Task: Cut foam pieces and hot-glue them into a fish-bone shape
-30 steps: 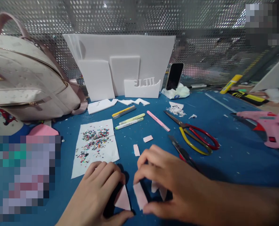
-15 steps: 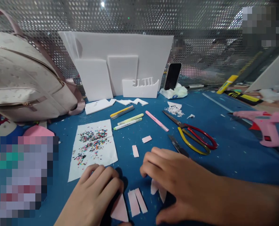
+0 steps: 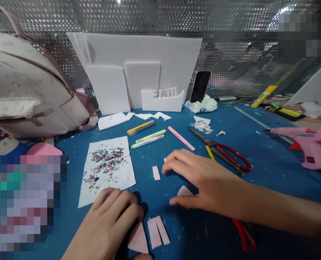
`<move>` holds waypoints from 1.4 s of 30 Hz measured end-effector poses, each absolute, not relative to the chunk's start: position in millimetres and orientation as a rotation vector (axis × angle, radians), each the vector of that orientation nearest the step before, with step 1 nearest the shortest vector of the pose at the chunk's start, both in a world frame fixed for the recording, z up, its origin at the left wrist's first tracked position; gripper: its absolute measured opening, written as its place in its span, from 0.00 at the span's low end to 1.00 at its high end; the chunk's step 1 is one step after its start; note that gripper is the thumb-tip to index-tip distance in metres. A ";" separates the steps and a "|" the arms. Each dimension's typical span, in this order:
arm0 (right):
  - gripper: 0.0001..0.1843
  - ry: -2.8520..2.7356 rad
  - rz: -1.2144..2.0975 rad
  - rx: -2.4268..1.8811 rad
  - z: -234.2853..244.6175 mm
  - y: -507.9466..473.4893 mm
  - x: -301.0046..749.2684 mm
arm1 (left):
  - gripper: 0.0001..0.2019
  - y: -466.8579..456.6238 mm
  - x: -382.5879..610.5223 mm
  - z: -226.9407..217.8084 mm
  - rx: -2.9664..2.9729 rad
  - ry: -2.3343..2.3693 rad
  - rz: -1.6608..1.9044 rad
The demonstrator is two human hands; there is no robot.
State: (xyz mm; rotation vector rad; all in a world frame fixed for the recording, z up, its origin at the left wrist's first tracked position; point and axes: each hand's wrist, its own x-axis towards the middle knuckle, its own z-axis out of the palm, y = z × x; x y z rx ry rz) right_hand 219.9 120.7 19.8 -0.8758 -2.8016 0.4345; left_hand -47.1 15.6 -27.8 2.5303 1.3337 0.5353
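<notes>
My left hand (image 3: 111, 220) rests on the blue table with curled fingers, a pink piece of card or foam (image 3: 139, 240) tucked between its fingers and thumb. Beside that lie two narrow pink strips (image 3: 154, 233). My right hand (image 3: 195, 173) hovers open, fingers and thumb apart, holding nothing. Below it, partly covered by the thumb, is a pale pink scrap (image 3: 185, 191). A small pink strip (image 3: 156, 173) lies left of its fingertips, and another small piece is mostly hidden behind them.
Red-and-yellow-handled scissors (image 3: 232, 153) lie beyond my right hand; a red-handled tool (image 3: 244, 236) shows under my forearm. A pink glue gun (image 3: 306, 142) is at right. White paper (image 3: 84, 196) bears colourful bits. Several markers (image 3: 180, 138), white boards (image 3: 108, 90) and a phone (image 3: 200, 86) stand farther back.
My right hand has moved up and away from me, opening wider. It now covers the knife and uncovers the red-handled tool. My left hand stays in place.
</notes>
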 end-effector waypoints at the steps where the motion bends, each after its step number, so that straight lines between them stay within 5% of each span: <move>1: 0.26 -2.777 0.430 -0.829 16.9 123.6 216.9 | 0.20 15.6 -46.8 -28.1 2.531 1.340 0.535; 9: 0.15 -2.739 0.589 -0.769 -0.1 131.7 199.0 | 0.19 14.3 -43.1 -26.0 2.524 1.358 0.515; 17: 0.24 -2.866 0.890 -0.612 23.8 95.4 210.5 | 0.21 17.5 -46.7 -28.2 2.553 1.312 0.539; 25: 0.27 -2.810 0.841 -0.617 17.1 112.2 214.6 | 0.20 16.6 -47.5 -29.9 2.554 1.339 0.525; 30: 0.14 -2.669 0.484 -0.943 12.7 155.3 225.4 | 0.20 14.1 -46.4 -29.0 2.552 1.358 0.503; 38: 0.03 -2.723 0.506 -0.945 12.9 143.1 220.0 | 0.21 15.1 -46.3 -27.0 2.563 1.353 0.492; 42: 0.12 -2.770 0.523 -0.844 18.5 107.5 211.7 | 0.20 14.9 -45.9 -27.4 2.577 1.345 0.498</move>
